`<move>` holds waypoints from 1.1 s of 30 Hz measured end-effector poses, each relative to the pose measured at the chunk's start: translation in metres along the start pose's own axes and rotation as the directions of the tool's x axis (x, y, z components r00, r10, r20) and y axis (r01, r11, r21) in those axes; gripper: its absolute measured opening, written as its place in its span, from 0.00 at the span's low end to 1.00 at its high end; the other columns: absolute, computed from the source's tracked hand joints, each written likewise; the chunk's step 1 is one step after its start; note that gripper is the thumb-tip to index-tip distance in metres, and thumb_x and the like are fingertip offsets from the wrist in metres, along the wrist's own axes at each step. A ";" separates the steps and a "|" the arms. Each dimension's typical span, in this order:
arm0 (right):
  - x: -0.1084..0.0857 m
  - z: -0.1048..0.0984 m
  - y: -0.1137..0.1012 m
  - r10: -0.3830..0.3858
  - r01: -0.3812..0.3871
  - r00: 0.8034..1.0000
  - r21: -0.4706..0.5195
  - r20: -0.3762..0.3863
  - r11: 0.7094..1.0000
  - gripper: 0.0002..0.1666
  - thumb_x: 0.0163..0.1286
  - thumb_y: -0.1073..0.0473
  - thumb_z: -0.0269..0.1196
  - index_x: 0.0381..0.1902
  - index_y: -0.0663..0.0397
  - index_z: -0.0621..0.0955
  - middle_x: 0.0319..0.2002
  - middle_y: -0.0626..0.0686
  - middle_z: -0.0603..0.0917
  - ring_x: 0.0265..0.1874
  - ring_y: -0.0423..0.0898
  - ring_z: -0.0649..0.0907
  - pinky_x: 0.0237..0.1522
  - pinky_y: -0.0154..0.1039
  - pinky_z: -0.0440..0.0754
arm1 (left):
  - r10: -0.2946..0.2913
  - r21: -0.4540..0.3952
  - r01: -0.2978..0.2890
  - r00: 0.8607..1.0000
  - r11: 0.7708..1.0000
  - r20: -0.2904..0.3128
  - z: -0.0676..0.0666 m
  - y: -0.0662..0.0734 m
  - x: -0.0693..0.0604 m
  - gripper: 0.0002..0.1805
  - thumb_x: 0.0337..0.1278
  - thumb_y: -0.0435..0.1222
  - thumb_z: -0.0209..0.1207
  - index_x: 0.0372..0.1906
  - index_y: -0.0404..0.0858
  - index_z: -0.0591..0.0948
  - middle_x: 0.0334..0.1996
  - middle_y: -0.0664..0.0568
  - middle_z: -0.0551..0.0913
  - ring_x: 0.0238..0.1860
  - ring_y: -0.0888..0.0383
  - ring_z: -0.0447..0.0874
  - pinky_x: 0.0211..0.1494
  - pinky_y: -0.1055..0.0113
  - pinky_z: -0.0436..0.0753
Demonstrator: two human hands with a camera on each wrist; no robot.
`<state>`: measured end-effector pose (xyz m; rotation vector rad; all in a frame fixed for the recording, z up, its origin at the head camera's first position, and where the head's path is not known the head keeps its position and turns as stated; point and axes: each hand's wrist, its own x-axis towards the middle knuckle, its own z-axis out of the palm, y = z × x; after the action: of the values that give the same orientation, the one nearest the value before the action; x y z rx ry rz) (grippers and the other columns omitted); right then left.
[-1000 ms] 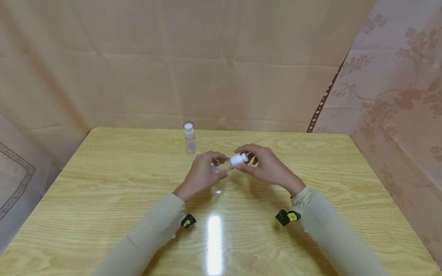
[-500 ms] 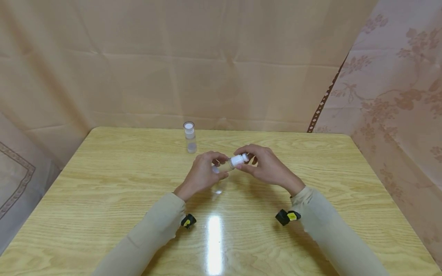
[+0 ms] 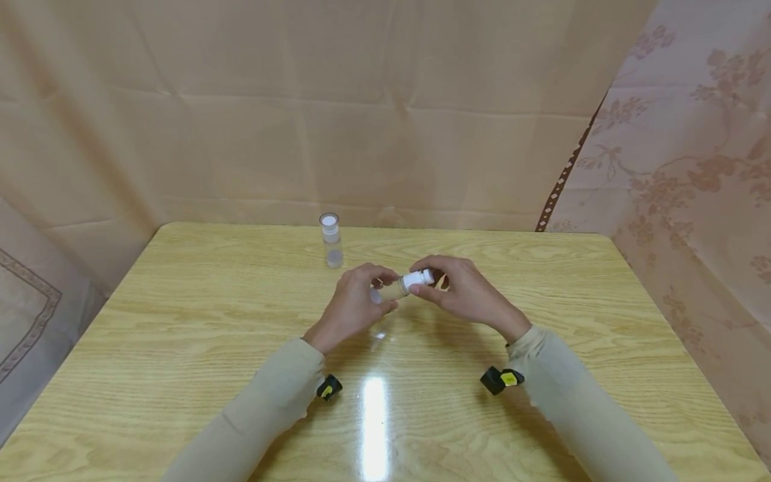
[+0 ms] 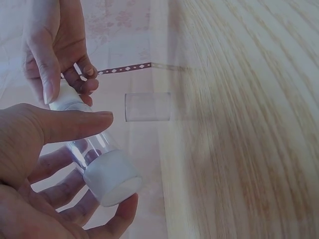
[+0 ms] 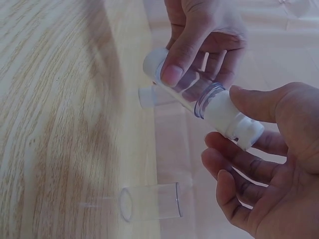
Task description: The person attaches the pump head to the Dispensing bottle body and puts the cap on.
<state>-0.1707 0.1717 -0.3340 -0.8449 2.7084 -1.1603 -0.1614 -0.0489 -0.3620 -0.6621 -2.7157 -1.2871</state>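
Over the middle of the table, a small clear pump bottle is held tilted between both hands. My left hand grips its clear body, thumb on one side and fingers on the other; the white base shows in the left wrist view. At the other end, my right hand pinches the white pump top between thumb and fingers. The top sits on the body. Below the hands, a clear cylindrical cap stands on the table, seen only faintly in the head view.
A second clear bottle with a white top stands upright near the table's back edge, left of centre. The wood-grain table meets a beige cloth behind it. A black wrist camera sits by the right sleeve.
My right fingers have shifted slightly around the pump top. The left hand, the bottle and the second bottle stay practically where they were.
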 end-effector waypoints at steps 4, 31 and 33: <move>0.000 0.000 0.000 0.008 -0.008 1.000 -0.001 0.006 1.000 0.16 0.72 0.55 0.67 0.53 0.55 0.84 0.35 0.48 0.83 0.32 0.45 0.78 0.34 0.41 0.79 | 0.011 0.004 -0.011 1.000 1.000 -0.006 0.000 0.000 0.000 0.20 0.48 0.27 0.76 0.49 0.33 0.86 0.44 0.40 0.86 0.45 0.41 0.83 0.49 0.52 0.83; -0.002 0.000 0.003 -0.132 0.130 0.991 -0.061 -0.027 0.990 0.24 0.64 0.63 0.73 0.57 0.59 0.82 0.48 0.51 0.85 0.41 0.52 0.82 0.41 0.46 0.81 | -0.020 -0.109 0.028 0.997 0.994 0.073 -0.003 -0.003 0.000 0.19 0.50 0.28 0.74 0.50 0.31 0.85 0.46 0.38 0.86 0.47 0.40 0.85 0.51 0.53 0.85; -0.002 0.000 0.003 -0.131 0.129 0.991 -0.065 -0.028 0.990 0.22 0.65 0.64 0.73 0.56 0.59 0.83 0.47 0.51 0.86 0.41 0.51 0.82 0.41 0.45 0.81 | -0.019 -0.110 0.027 0.997 0.994 0.073 -0.003 -0.003 0.000 0.19 0.50 0.27 0.74 0.50 0.31 0.85 0.46 0.37 0.86 0.47 0.40 0.85 0.51 0.54 0.85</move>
<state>-0.1705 0.1742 -0.3360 -1.0346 2.7655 -1.1261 -0.1629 -0.0528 -0.3623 -0.7022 -2.7321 -1.4568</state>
